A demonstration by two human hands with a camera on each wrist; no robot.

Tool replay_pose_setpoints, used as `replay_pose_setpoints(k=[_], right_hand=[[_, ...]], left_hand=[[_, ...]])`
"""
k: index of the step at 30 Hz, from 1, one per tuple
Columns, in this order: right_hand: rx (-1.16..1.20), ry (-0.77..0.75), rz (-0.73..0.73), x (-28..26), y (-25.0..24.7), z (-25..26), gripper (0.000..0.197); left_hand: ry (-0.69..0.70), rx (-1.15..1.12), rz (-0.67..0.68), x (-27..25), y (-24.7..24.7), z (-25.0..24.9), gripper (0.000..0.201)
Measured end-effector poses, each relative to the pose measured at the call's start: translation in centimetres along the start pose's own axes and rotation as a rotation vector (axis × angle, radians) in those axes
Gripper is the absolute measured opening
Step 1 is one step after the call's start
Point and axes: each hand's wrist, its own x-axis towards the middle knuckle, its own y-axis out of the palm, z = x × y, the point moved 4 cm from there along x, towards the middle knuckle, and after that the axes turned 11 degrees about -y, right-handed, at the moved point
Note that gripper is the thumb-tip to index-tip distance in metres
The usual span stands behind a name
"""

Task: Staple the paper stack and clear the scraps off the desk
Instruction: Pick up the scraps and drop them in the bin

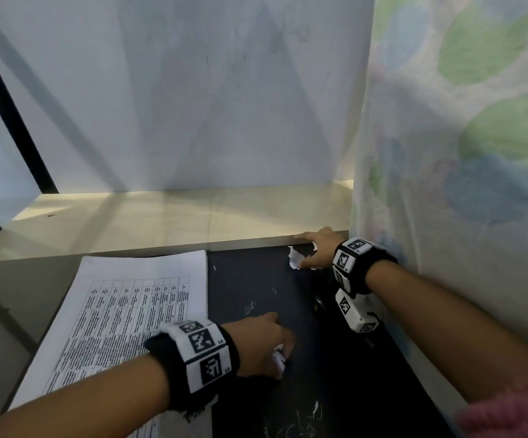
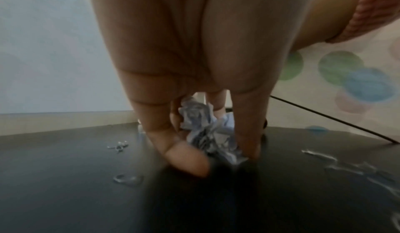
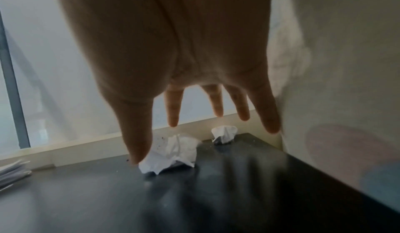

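Observation:
A printed paper stack (image 1: 123,314) lies on the left of the dark desk (image 1: 256,279). My left hand (image 1: 265,346) rests low at the desk's middle, fingers curled round a crumpled paper scrap (image 2: 207,132). My right hand (image 1: 316,248) hovers at the far right corner with fingers spread and straight, just above a crumpled white scrap (image 3: 173,151); its thumb tip comes down at that scrap's left edge. A second smaller scrap (image 3: 224,133) sits behind it near the corner. The stapler is not clearly in view.
A cream ledge (image 1: 177,216) and a white wall bound the desk's far side. A curtain with green and blue dots (image 1: 461,153) hangs along the right. Thin white slivers (image 1: 300,422) litter the near desk. A black bar (image 1: 10,121) slants at the left.

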Motion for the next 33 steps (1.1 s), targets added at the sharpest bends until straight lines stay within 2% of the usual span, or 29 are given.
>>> replay_pose_setpoints(k=[3, 6, 11, 13, 17, 21, 23, 25, 27, 30, 33], right_hand=[[0.013, -0.075, 0.163, -0.2, 1.0, 0.6, 0.056], [-0.023, -0.103, 0.154, -0.7, 1.0, 1.3, 0.04], [-0.055, -0.091, 0.222, -1.6, 1.3, 1.9, 0.04], [-0.062, -0.09, 0.236, -2.0, 1.4, 2.0, 0.035], [-0.074, -0.114, 0.15, -2.7, 0.9, 2.5, 0.022], [0.116, -0.194, -0.056, -4.0, -1.6, 4.0, 0.017], [0.245, -0.243, -0.126, -5.1, -2.5, 5.3, 0.017], [0.358, -0.292, -0.119, -6.2, -2.6, 6.8, 0.017], [0.32, -0.3, -0.124, -6.8, -2.0, 7.5, 0.017], [0.219, -0.185, -0.188, -6.6, -1.8, 6.6, 0.017], [0.175, 0.016, -0.278, -5.7, -2.4, 3.8, 0.007]], left_hand=[[-0.034, -0.045, -0.093, -0.6, -1.2, 0.8, 0.024], [-0.069, -0.145, -0.2, -1.0, -2.8, 1.9, 0.019], [-0.146, -0.207, -0.243, -1.5, -4.1, 3.8, 0.023], [-0.17, -0.221, -0.231, -1.4, -4.0, 4.4, 0.024], [-0.231, -0.171, -0.229, -1.3, -4.2, 5.5, 0.038], [-0.269, -0.26, -0.312, -1.6, -4.6, 6.6, 0.041], [-0.275, -0.346, -0.385, -1.8, -4.7, 6.9, 0.036], [-0.267, -0.421, -0.456, -2.0, -4.7, 7.0, 0.025], [-0.252, -0.43, -0.465, -1.8, -4.4, 6.5, 0.018], [-0.226, -0.336, -0.4, -1.1, -3.4, 4.9, 0.019], [-0.219, -0.289, -0.315, -0.2, -2.4, 3.4, 0.019]])
